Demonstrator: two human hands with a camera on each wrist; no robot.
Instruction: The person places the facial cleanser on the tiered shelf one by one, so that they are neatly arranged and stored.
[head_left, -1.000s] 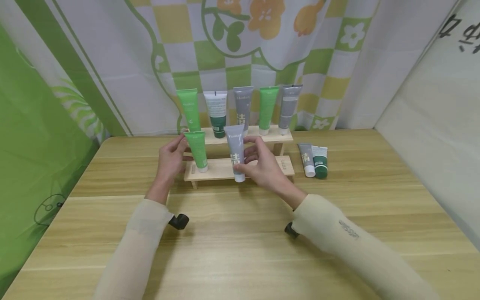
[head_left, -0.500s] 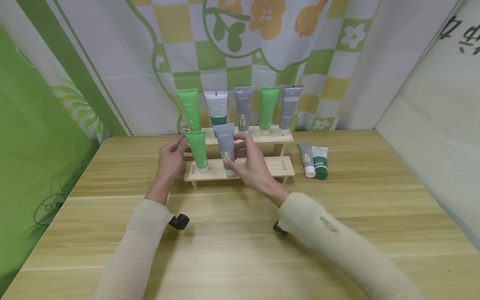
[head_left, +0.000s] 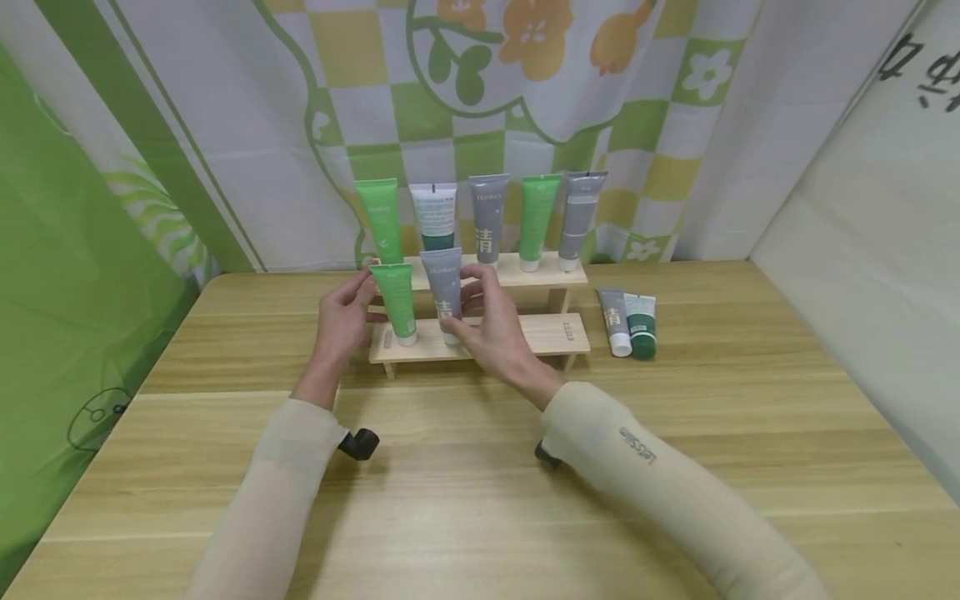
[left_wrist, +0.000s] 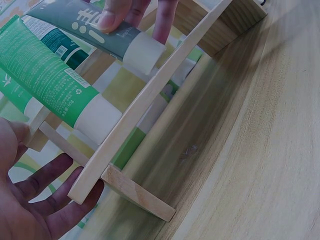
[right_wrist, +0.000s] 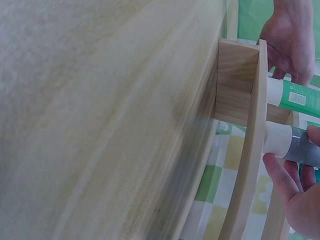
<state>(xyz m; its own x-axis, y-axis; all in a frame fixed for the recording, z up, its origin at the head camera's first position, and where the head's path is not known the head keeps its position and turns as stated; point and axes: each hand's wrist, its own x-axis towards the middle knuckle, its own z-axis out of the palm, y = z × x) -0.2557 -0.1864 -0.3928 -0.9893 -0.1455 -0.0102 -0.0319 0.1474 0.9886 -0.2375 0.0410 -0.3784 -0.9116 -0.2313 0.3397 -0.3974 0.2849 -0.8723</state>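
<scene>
In the head view, my right hand (head_left: 495, 333) pinches a grey squeeze tube (head_left: 442, 283) between thumb and fingers. The tube stands cap down at the lower tier of a two-tier wooden display stand (head_left: 502, 337); in the right wrist view its white cap (right_wrist: 277, 139) meets the board. Just left of it, a green squeeze tube (head_left: 396, 302) stands cap down on the same tier. My left hand (head_left: 343, 321) holds the left end of the stand, its fingers (left_wrist: 45, 177) around the side in the left wrist view.
Several tubes stand on the upper tier, among them a white-and-green tube (head_left: 435, 212) and a grey tube (head_left: 489, 218). Right of the stand, a grey tube (head_left: 615, 321) and a dark green tube (head_left: 641, 325) lie on the wooden table (head_left: 480, 500). A patterned curtain (head_left: 420, 108) hangs behind.
My right hand has carried the grey tube leftward and slightly back, from in front of the lower tier to beside the green tube. My left hand has stayed in place.
</scene>
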